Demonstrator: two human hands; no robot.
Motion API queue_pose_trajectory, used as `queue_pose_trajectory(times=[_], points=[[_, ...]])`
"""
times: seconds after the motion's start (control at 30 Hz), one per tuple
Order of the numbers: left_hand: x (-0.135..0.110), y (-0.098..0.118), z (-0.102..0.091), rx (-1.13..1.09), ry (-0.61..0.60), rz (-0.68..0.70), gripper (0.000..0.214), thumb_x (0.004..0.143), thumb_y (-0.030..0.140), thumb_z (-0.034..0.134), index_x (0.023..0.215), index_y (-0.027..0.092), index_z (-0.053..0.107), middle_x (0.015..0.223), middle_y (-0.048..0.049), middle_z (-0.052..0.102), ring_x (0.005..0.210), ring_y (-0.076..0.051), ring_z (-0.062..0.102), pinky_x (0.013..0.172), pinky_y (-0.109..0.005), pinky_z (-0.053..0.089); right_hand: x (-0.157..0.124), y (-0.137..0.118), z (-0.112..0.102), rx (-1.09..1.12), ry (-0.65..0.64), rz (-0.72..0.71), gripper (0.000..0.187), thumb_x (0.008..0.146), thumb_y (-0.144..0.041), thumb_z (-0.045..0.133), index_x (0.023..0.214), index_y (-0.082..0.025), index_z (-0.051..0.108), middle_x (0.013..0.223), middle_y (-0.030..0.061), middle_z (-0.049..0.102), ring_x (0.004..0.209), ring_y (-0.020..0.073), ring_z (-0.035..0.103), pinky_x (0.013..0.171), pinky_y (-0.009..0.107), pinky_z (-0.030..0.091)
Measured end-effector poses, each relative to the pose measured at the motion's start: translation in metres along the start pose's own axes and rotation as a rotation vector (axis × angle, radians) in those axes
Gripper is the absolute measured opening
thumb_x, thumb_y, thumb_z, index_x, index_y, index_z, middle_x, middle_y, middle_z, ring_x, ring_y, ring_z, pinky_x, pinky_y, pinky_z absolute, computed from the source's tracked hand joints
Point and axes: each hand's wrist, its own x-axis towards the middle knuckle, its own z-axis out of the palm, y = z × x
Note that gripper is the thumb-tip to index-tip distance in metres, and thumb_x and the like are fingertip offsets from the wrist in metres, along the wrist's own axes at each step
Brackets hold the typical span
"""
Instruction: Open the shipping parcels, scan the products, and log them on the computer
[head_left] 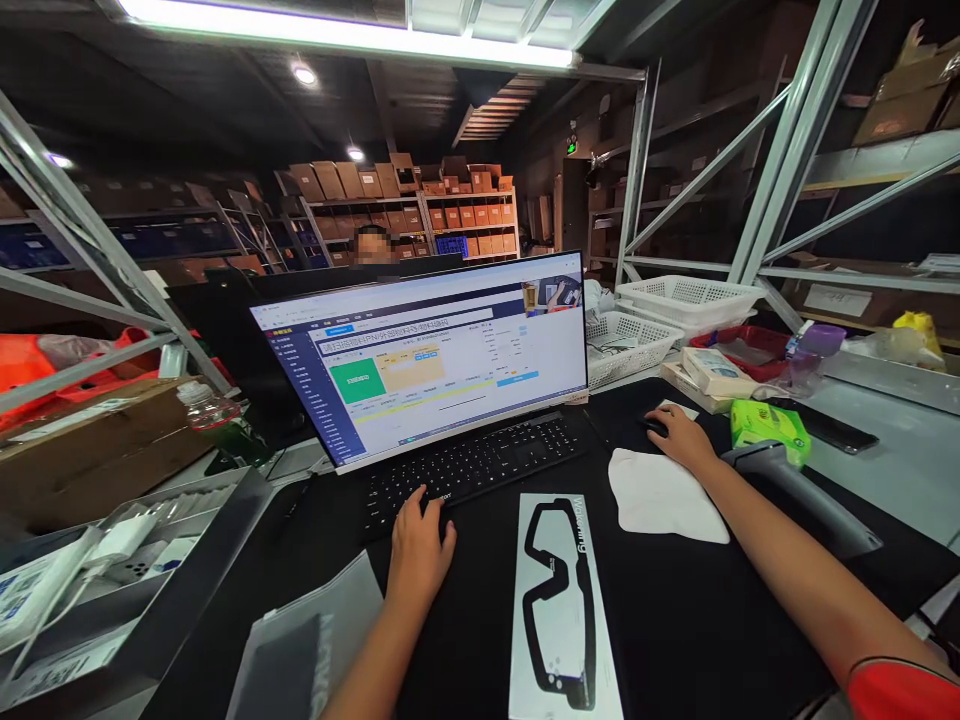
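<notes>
My left hand (421, 545) lies at the front edge of a black keyboard (480, 462), fingers spread and nothing held, with fingertips on its lower left keys. Over to the right, my right hand (679, 436) is curled over a dark computer mouse (655, 424), which it mostly hides. Between my arms a white box (566, 610) printed with a black glasses frame lies flat on the black mat. A white cloth (660, 495) sits beside my right forearm. Behind the keyboard stands a lit monitor (427, 360) showing a software page with green and yellow panels.
A handheld scanner (810, 500) and a green tissue pack (770, 430) lie right of my forearm. Left are a translucent zip bag (307, 640), a grey tray (176, 600) and a bottle (225, 420). White baskets (686, 300) stand behind; a person sits beyond the monitor.
</notes>
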Motion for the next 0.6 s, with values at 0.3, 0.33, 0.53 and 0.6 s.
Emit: queue_pose_trajectory(times=[0.3,0.33,0.53,0.6], points=[[0.0013,0.0017,-0.0013,0.001,-0.006,-0.006,0.033,0.092,0.022,0.049,0.117,0.01,0.067,0.143,-0.0233,0.049,0.135,-0.038,0.05,0.111,-0.056,0.048,0.0006,-0.0032,-0.0041,0.002,-0.022,0.048,0.033,0.09,-0.035,0.062,0.121,-0.028,0.072,0.131,0.0077,0.058,0.102,0.0238,0.066,0.083,0.034,0.053],[0.0014,0.0016,-0.0015,0.0,-0.009,-0.005,0.033,0.092,0.022,0.049,0.117,0.01,0.067,0.143,-0.0232,0.049,0.135,-0.038,0.05,0.111,-0.056,0.049,0.0006,-0.0029,-0.0038,0.002,-0.021,0.05,0.033,0.09,-0.035,0.062,0.121,-0.028,0.072,0.131,0.0078,0.058,0.102,0.0238,0.066,0.083,0.034,0.053],[0.001,0.0016,-0.0019,-0.001,-0.016,-0.002,0.032,0.092,0.022,0.049,0.117,0.01,0.067,0.142,-0.022,0.049,0.135,-0.038,0.05,0.112,-0.056,0.048,0.0008,-0.0008,-0.0021,0.004,-0.008,0.045,0.034,0.09,-0.035,0.062,0.121,-0.027,0.072,0.131,0.0087,0.058,0.1,0.0239,0.066,0.082,0.034,0.053],[0.0007,0.0016,-0.0015,0.0,-0.015,-0.002,0.032,0.093,0.022,0.049,0.117,0.011,0.067,0.142,-0.0219,0.049,0.135,-0.037,0.05,0.112,-0.055,0.048,0.0008,-0.0001,-0.0019,0.007,-0.007,0.037,0.034,0.091,-0.036,0.061,0.121,-0.027,0.072,0.131,0.0089,0.059,0.1,0.0241,0.066,0.083,0.035,0.053]])
